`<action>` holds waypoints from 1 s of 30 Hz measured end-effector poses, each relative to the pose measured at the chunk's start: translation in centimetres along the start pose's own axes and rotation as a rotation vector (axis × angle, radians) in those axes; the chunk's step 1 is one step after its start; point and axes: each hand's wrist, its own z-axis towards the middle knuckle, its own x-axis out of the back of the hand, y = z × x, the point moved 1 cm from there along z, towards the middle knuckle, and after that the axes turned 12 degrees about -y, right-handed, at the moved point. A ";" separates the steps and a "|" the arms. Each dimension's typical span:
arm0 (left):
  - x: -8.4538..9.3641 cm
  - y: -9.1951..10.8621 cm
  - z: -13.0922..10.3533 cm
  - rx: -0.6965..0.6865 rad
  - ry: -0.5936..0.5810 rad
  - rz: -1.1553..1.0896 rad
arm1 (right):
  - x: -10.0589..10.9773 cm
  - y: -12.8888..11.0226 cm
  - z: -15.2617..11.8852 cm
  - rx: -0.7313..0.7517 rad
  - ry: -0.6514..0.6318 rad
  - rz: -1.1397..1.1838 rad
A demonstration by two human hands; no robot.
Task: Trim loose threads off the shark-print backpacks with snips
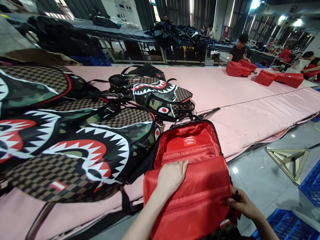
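An unzipped backpack (190, 186) with a bright red lining lies at the table's edge, its front panel folded down toward me. My left hand (172, 176) rests across the top of that red panel, fingers bent over its edge and closed on it; the fingertips are partly hidden. At the panel's right side, my right hand (242, 203) pinches the dark edge of the bag between thumb and fingers. A pale label (189, 140) shows inside on the back wall. Just left lies a shark-mouth backpack (100, 153) with checks and camouflage.
More patterned backpacks (162, 93) lie on the pink-covered table (250, 113). Red bags (266, 77) lie at its far end, near a person (238, 50). Blue crates (287, 225) and a triangular metal stand (288, 163) are on the floor at right.
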 end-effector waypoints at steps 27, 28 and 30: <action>1.5 1.7 -10.0 -0.429 0.704 0.144 | 3.2 -7.1 4.9 0.088 0.295 -0.237; 1.3 1.2 -10.0 -0.438 0.712 0.145 | 2.7 -7.0 5.3 0.106 0.266 -0.223; 1.2 -0.3 -9.5 -0.412 0.692 0.142 | 1.6 -6.9 6.1 0.153 0.275 -0.206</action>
